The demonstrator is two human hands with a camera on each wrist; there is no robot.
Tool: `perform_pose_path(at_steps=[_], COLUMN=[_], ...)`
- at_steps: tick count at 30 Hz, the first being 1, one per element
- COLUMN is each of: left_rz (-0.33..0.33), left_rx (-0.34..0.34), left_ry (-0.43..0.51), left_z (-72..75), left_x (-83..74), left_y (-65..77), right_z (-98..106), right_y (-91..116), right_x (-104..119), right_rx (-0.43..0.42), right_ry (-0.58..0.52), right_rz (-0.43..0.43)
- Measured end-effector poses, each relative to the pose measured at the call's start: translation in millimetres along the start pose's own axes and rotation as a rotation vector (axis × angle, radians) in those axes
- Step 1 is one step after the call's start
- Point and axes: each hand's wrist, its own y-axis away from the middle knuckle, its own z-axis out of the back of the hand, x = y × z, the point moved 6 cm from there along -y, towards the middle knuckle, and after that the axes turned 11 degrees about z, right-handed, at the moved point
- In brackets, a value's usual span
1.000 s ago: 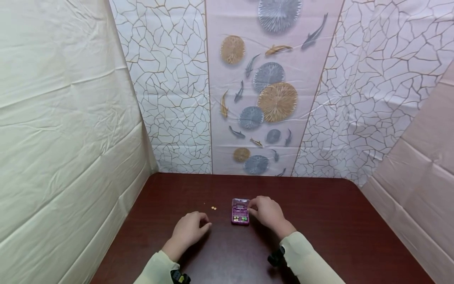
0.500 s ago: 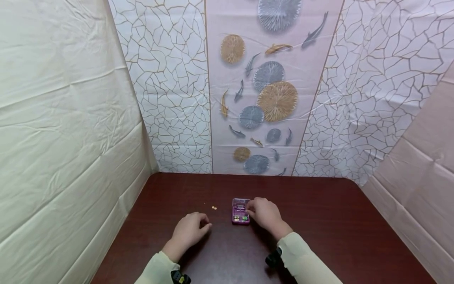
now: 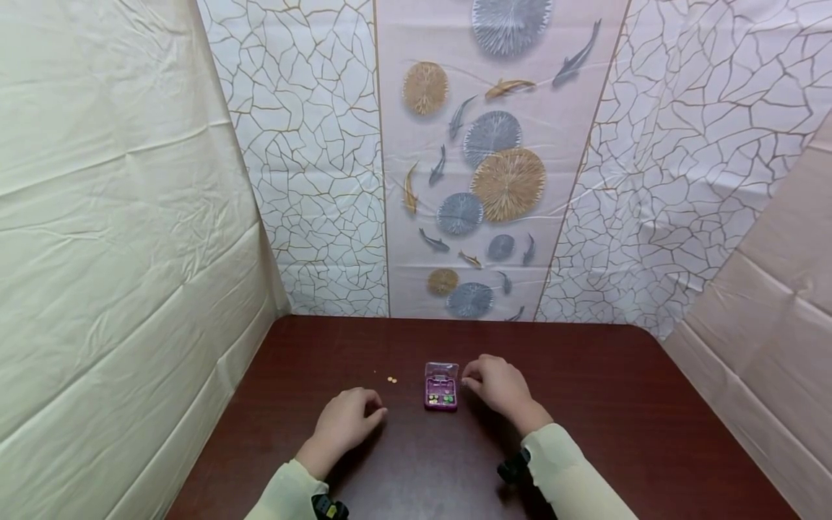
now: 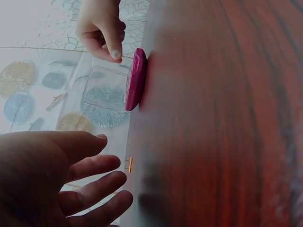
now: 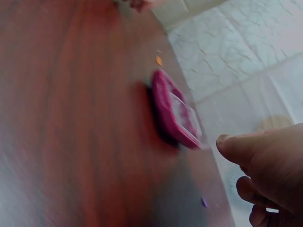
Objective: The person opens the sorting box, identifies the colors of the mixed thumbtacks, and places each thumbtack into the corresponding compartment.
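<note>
A small magenta pill box (image 3: 440,396) lies on the table, its clear lid (image 3: 442,370) raised at the far side. Yellow pills (image 3: 433,399) fill its near-left compartment and green ones (image 3: 448,399) the near-right. My right hand (image 3: 497,383) hovers just right of the box, fingers loosely bent, nothing visible between thumb and fingertips. In the right wrist view the thumb (image 5: 232,144) points toward the box's end. My left hand (image 3: 347,419) stays at the left with relaxed, slightly spread fingers (image 4: 99,184), holding nothing.
Two yellow pills (image 3: 392,380) lie left of the box, beyond the left hand. A small purple piece (image 5: 204,202) lies on the table by the right hand. The dark red wooden table (image 3: 559,347) ends at a patterned cloth backdrop (image 3: 325,217).
My right hand reached in over the box's right side, then drew back to the right, away from it. The left hand and the yellow pills on the table stayed in place.
</note>
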Motion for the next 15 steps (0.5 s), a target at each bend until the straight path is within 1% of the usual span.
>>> perform_pose_path(at_steps=[3, 6, 11, 15], left_rz=[0.001, 0.002, 0.000, -0.006], left_rx=[0.000, -0.004, 0.004, 0.006], left_ry=[0.002, 0.001, 0.003, 0.007], left_z=[-0.4, 0.0, -2.2, -3.6], left_x=[1.7, 1.8, 1.8, 1.8], left_y=[-0.5, 0.0, 0.8, -0.1], right_z=[10, 15, 9, 4], right_y=[2, 3, 4, 5], right_x=[-15, -26, -35, -40], right_rx=[-0.008, 0.001, 0.057, 0.085], right_ry=[0.011, 0.037, 0.104, 0.110], right_rz=[-0.058, -0.087, -0.080, -0.081])
